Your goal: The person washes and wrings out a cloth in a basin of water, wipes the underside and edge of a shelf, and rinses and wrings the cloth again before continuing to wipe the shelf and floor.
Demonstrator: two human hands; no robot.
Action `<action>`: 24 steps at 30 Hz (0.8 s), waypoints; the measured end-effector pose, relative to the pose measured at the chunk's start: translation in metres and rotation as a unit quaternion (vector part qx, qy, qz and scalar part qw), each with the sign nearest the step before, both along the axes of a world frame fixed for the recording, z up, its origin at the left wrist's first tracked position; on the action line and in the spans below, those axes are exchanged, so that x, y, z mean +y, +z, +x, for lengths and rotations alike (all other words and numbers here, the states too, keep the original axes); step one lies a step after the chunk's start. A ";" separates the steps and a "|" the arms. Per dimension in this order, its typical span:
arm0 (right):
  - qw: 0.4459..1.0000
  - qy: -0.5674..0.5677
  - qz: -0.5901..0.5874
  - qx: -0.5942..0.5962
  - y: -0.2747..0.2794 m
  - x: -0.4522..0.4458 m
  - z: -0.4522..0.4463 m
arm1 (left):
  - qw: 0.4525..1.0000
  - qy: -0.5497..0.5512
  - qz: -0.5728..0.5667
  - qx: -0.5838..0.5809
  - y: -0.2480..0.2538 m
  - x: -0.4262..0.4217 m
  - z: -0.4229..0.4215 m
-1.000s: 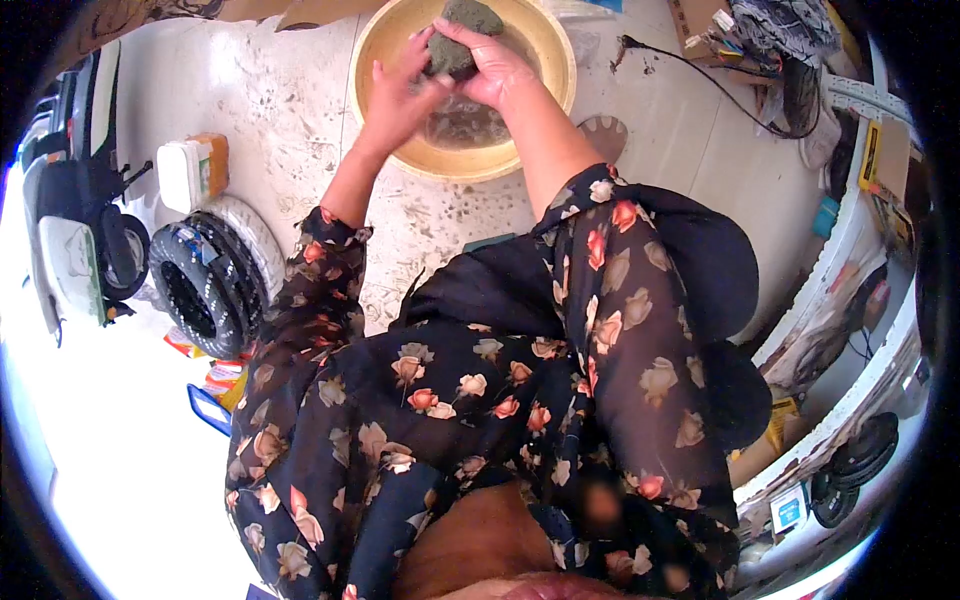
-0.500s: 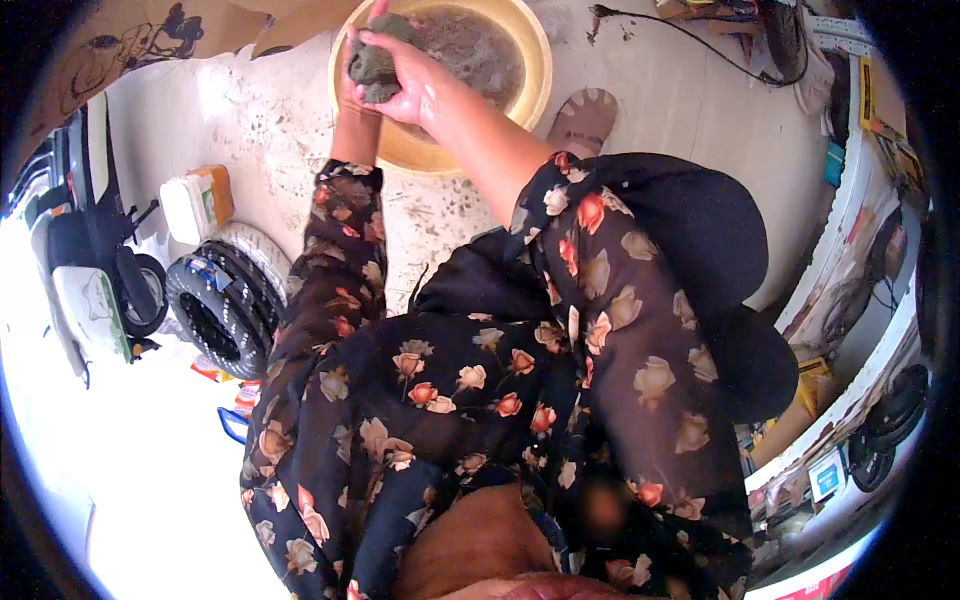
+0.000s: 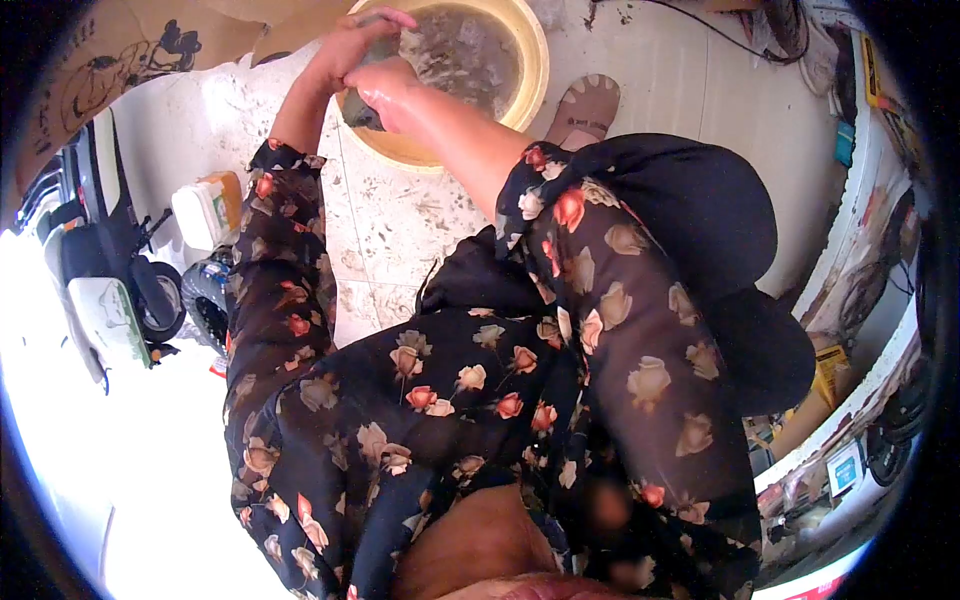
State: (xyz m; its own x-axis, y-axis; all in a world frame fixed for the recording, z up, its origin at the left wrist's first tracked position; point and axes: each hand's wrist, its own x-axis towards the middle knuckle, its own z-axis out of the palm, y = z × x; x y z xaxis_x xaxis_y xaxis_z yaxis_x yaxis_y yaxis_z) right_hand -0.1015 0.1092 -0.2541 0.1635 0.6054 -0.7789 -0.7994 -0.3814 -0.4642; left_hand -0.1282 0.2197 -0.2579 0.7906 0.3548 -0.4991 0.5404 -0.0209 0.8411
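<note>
One dark grey-green lump (image 3: 359, 111) shows beneath the right hand (image 3: 388, 87), inside the near-left rim of a round yellow basin (image 3: 536, 70); whether those fingers grip it, I cannot tell. The left hand (image 3: 347, 50) stretches its fingers loosely. Brown printed cardboard (image 3: 230, 35) crowds leftward; pale speckled tile (image 3: 745, 110) opens rightward.

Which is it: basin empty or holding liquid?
Holding liquid: a murky, grey-brown surface shows inside the rim of the basin. How deep it is, cannot tell.
</note>
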 end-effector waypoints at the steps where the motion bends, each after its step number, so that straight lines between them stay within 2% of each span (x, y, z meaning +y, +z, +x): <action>1: 0.998 0.004 -0.056 -0.036 0.014 -0.006 0.005 | 0.997 -0.023 0.067 0.001 0.001 -0.004 0.001; 4: 0.973 0.043 -0.097 -0.203 -0.011 -0.004 -0.004 | 0.993 -0.008 0.114 0.034 -0.014 -0.002 0.004; 7: 0.940 0.096 -0.153 -0.289 -0.009 -0.008 0.003 | 0.968 -0.056 0.239 -0.049 -0.021 -0.003 0.007; 10: 0.917 0.133 -0.155 -0.343 0.001 -0.014 0.012 | 0.953 0.004 0.298 -0.054 -0.020 -0.014 0.010; 13: 0.891 0.172 -0.121 -0.403 0.002 -0.017 0.022 | 0.980 0.125 0.151 -0.028 -0.005 -0.023 0.011; 16: 0.887 0.166 -0.054 -0.428 -0.006 -0.023 0.029 | 0.983 0.127 0.130 -0.006 0.023 -0.035 0.008; 19: 0.843 0.253 -0.047 -0.472 -0.023 -0.020 0.030 | 0.933 0.190 0.280 -0.122 0.006 -0.023 -0.008; 21: 0.910 0.351 0.012 -0.220 -0.021 -0.028 0.056 | 0.890 0.209 0.382 -0.136 0.012 -0.025 -0.015; 22: 0.916 0.390 0.041 -0.085 -0.021 -0.030 0.066 | 0.864 0.218 0.431 -0.141 0.016 -0.028 -0.019; 24: 0.965 0.229 0.057 0.113 -0.030 -0.028 0.068 | 0.852 0.179 0.466 -0.160 0.018 -0.041 -0.025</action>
State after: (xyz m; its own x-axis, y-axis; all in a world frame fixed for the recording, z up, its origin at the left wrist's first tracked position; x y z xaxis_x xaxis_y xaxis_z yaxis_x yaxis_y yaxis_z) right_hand -0.0339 0.0816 -0.2837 -0.3071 0.6583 -0.6873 -0.6449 -0.6750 -0.3584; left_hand -0.1529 0.1787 -0.2397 0.5911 0.7257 0.3521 0.3978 -0.6420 0.6554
